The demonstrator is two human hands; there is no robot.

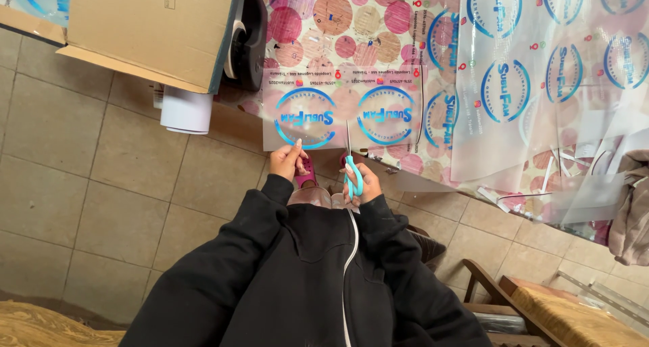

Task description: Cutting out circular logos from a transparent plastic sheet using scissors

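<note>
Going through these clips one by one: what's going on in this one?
A person in a black zip jacket is cutting a clear printed sheet with scissors. The left hand holds the sheet's lower edge, while the right hand works the teal-handled scissors, whose blades point up between two round blue prints. More printed sheets lie over a table with a spotted cloth, with cut strips along its edge. A cardboard box and a white roll sit to the left.

Black zip-up jacket, long sleeves to the wrists, pale zipper down the front; bare hands (289,160)
</note>
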